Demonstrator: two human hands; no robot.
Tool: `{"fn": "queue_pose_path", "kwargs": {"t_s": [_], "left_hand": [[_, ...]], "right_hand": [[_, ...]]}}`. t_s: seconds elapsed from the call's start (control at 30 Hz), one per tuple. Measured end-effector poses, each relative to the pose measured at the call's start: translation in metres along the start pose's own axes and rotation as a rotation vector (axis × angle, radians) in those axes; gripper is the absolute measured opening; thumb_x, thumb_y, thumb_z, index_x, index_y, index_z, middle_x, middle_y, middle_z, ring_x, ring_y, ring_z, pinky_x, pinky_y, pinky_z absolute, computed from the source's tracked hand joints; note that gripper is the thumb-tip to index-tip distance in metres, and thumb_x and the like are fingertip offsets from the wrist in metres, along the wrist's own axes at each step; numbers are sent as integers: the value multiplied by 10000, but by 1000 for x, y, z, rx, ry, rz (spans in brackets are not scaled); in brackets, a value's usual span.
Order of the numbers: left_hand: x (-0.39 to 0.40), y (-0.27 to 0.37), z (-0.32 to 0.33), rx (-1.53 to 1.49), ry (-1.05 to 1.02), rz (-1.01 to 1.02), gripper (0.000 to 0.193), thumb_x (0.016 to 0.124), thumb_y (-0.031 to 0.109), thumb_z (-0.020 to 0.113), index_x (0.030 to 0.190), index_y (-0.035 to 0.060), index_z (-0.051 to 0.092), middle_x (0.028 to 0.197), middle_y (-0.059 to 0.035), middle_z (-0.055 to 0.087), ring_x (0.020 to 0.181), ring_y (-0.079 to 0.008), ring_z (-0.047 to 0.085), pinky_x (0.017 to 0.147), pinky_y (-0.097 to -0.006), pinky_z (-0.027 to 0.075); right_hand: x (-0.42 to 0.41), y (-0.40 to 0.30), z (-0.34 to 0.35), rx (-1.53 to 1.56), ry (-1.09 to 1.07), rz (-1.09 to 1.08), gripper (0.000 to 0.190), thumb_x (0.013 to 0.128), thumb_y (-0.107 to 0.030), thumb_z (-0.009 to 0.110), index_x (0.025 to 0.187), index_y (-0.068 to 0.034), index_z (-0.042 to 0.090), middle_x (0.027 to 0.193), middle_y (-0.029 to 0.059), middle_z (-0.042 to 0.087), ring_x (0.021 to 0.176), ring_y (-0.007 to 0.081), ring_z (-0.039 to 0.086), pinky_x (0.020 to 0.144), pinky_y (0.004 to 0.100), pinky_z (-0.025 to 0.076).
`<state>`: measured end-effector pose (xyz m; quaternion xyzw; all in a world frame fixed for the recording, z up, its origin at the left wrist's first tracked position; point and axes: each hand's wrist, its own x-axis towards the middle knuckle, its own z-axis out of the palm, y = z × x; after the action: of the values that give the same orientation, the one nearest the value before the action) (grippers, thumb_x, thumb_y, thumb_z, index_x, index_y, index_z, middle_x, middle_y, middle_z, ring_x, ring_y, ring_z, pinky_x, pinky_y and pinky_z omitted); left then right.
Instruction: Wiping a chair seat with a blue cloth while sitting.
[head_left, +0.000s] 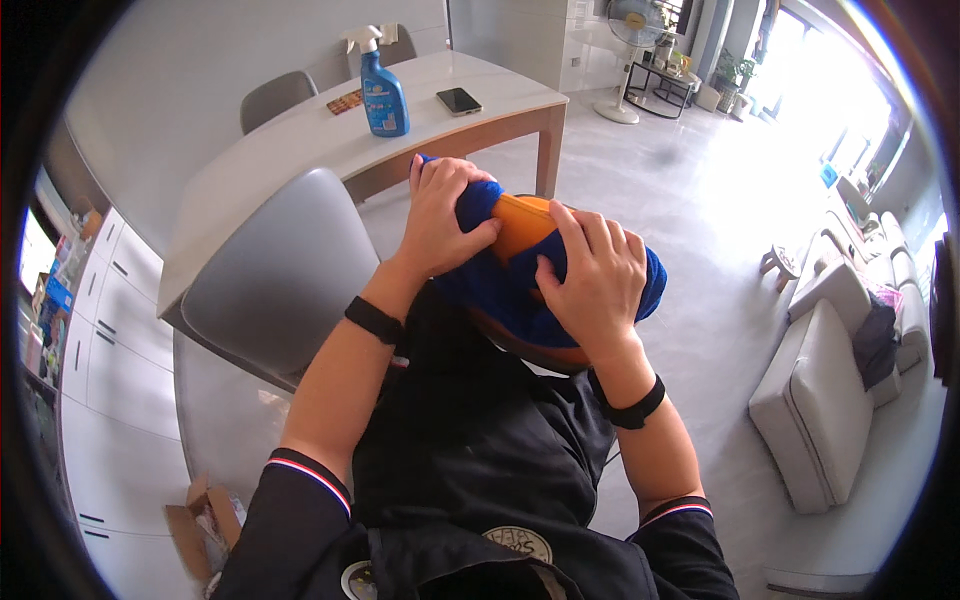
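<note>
Before me stands an orange padded chair (517, 225), largely covered by a blue cloth (480, 204). My left hand (446, 214) grips a bunched part of the cloth at the chair's left, its thumb resting near the orange surface. On the right, my right hand (596, 274) is curled over another fold of the same cloth, fingers bent toward the orange edge. Between the two hands a strip of orange shows bare. Below them the cloth hangs across the chair, and a brownish lower rim (555, 356) shows beneath it. The cloth and my hands hide much of the chair.
A grey chair (281, 270) stands left, against a white table (300, 157). On the table are a blue spray bottle (385, 97) and a phone (459, 101). A pale sofa (817, 405) lies right, a standing fan (626, 67) behind. An open cardboard box (187, 532) sits lower left.
</note>
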<state>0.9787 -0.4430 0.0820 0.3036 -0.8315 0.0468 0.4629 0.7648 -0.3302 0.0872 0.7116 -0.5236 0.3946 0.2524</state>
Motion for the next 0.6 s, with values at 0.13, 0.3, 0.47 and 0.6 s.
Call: {"fn": "queue_pose_path", "kwargs": {"t_s": [0.13,0.3,0.47,0.6], "left_hand": [[-4,-3,0,-29,-13,-6,515,761,368,821,1178,120,650,1200,-93,613,1253,-334,542,1230,-573,177],[-6,-9,10,6,23,5,532,820,451,812,1210,123,662,1238,-99,620,1294,-333,535,1242,-581,162],[-9,-13,9,39,53,1,544,845,504,803,1204,120,660,1256,-98,628,1290,-330,542,1245,-588,171],[-5,-9,15,42,84,-52,651,791,625,812,1181,123,671,1209,-108,652,1261,-331,564,1252,-612,160]], "right_hand": [[0,0,1,-15,16,-19,566,730,-209,808,1282,-151,697,1081,36,677,1028,255,661,928,420,477],[1,2,1,-51,3,-38,543,743,-228,787,1270,-140,692,1051,45,656,1008,253,651,903,431,470],[1,-2,5,-71,11,-48,537,748,-240,798,1268,-154,696,1063,47,664,1018,252,654,911,438,476],[3,-2,7,-74,29,-40,486,775,-283,814,1233,-158,712,1057,47,678,1010,250,671,907,435,491]]}}
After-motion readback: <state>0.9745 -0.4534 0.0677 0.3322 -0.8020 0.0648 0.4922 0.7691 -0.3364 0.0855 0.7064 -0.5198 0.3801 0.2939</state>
